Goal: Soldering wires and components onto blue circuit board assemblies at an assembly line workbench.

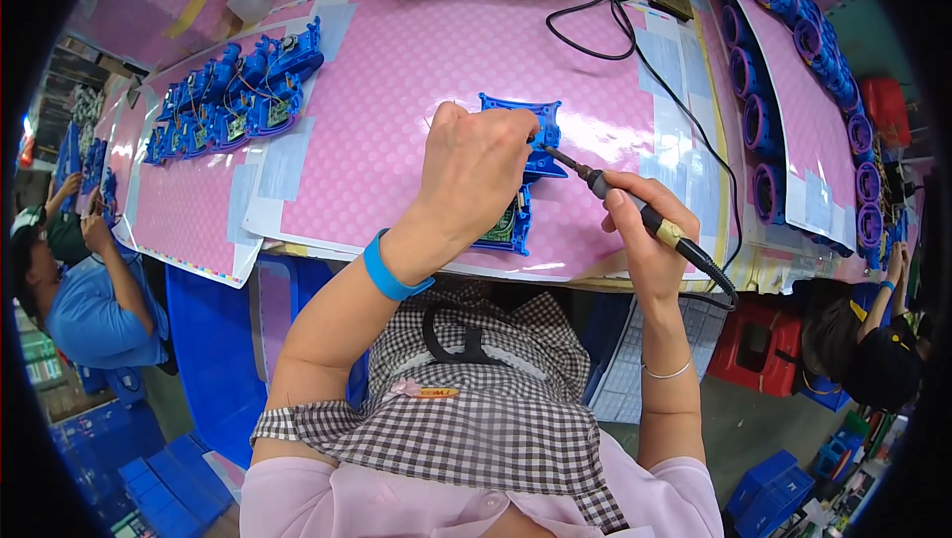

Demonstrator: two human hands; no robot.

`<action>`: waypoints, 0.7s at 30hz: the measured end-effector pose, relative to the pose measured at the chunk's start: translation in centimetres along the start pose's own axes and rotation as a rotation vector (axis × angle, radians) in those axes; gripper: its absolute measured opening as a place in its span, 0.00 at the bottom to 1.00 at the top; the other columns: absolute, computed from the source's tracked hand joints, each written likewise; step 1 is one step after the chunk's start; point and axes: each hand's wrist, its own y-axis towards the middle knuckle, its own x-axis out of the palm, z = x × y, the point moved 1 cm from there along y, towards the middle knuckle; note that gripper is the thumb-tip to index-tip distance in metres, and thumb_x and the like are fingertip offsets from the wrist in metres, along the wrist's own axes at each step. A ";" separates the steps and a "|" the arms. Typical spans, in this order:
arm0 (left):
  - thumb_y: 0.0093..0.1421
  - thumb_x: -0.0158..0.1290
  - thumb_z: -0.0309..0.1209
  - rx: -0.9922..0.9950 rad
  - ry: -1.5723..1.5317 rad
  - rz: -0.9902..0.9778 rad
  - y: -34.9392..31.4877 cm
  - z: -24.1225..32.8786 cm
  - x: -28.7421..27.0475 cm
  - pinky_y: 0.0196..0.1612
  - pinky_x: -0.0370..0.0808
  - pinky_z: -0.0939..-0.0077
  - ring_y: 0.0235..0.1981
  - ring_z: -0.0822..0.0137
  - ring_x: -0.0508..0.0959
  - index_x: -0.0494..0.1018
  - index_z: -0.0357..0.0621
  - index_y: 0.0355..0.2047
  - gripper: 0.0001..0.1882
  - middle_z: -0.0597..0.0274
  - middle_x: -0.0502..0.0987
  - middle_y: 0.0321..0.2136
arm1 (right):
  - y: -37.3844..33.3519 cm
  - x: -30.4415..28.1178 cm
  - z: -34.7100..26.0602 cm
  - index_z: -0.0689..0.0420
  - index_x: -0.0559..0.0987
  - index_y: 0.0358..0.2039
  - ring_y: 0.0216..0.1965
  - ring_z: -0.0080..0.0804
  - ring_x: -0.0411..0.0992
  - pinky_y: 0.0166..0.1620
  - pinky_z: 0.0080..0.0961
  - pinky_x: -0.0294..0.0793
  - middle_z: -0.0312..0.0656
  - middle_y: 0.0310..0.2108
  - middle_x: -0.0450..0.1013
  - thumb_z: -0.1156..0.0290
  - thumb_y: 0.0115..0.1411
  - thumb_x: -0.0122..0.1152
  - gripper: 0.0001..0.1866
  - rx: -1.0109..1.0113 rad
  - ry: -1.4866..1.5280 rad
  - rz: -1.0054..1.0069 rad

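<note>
Iron is slanting in your right hand, fingers clamped around it, aiming at the housing, which your left hand is apparently steadying, its finger closure indeterminable.

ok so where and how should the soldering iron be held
Around its slim handle, probably best from the lower right, as the right hand holds it. The metal tip points up and left at the blue housing, so that likely hot end faces away, and the black cord leaves from the rear.
</note>
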 end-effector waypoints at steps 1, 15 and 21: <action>0.49 0.59 0.25 -0.003 0.001 0.001 -0.1 -0.3 0.0 0.27 0.68 0.68 0.27 0.57 0.78 0.77 0.43 0.30 0.07 0.57 0.79 0.25 | 0.0 0.1 0.0 0.68 0.80 0.39 0.23 0.23 0.72 0.27 0.16 0.70 0.42 0.28 0.75 0.79 0.57 0.59 0.09 -0.001 0.007 -0.003; 0.54 0.61 0.28 -0.341 -0.269 0.157 -2.5 -2.8 -1.3 0.25 0.64 0.80 0.25 0.80 0.68 0.81 0.38 0.32 0.07 0.66 0.78 0.26 | -0.3 0.1 -0.1 0.67 0.80 0.39 0.23 0.22 0.71 0.27 0.16 0.68 0.42 0.28 0.75 0.79 0.58 0.58 0.09 0.004 0.036 0.016; 0.53 0.61 0.27 -0.360 -0.565 0.161 -1.6 -1.0 -0.3 0.24 0.65 0.79 0.20 0.75 0.69 0.81 0.40 0.31 0.06 0.61 0.80 0.25 | -0.4 0.2 -0.1 0.67 0.80 0.39 0.23 0.22 0.71 0.27 0.16 0.68 0.42 0.28 0.75 0.79 0.57 0.58 0.09 0.001 0.018 0.016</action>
